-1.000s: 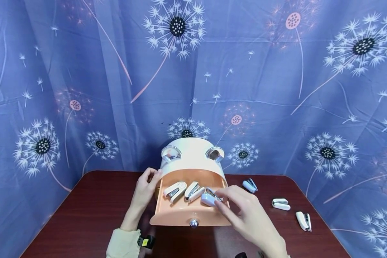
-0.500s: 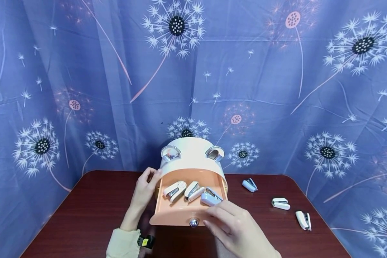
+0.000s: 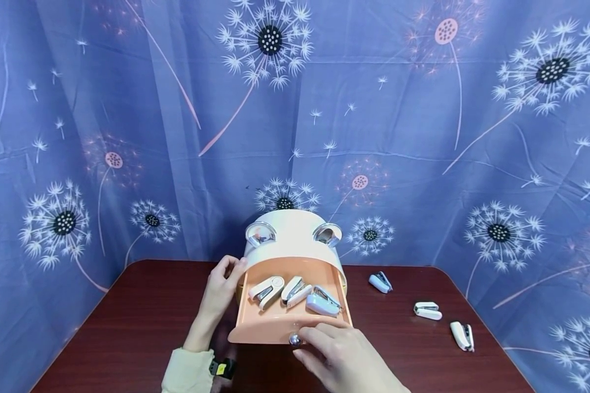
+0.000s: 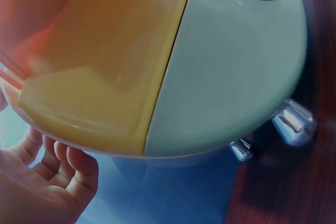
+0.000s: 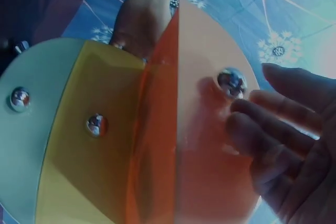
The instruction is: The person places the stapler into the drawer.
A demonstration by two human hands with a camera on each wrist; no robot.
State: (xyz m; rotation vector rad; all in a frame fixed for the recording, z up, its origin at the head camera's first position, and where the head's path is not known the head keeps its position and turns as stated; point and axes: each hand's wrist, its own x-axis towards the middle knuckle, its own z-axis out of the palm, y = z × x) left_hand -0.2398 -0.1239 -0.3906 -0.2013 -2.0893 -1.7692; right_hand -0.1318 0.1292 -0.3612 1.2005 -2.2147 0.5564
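A rounded white desk cabinet stands with its peach top drawer pulled out. Inside lie two white mini staplers, one on the left and one in the middle, with a lavender stapler at the right. My left hand rests against the cabinet's left side, fingertips at its edge. My right hand is in front of the drawer, thumb and fingers apart, fingertips right at the round chrome knob. In the right wrist view the knob shows uncovered beside the fingers.
On the table's right lie a light blue stapler and two white staplers, one nearer the middle and one further right. Yellow and green drawers sit below the peach one. A patterned blue curtain hangs behind.
My right hand has left the lavender stapler, which stays in the drawer, and has moved down and left to the drawer knob. My left hand has stayed in place.
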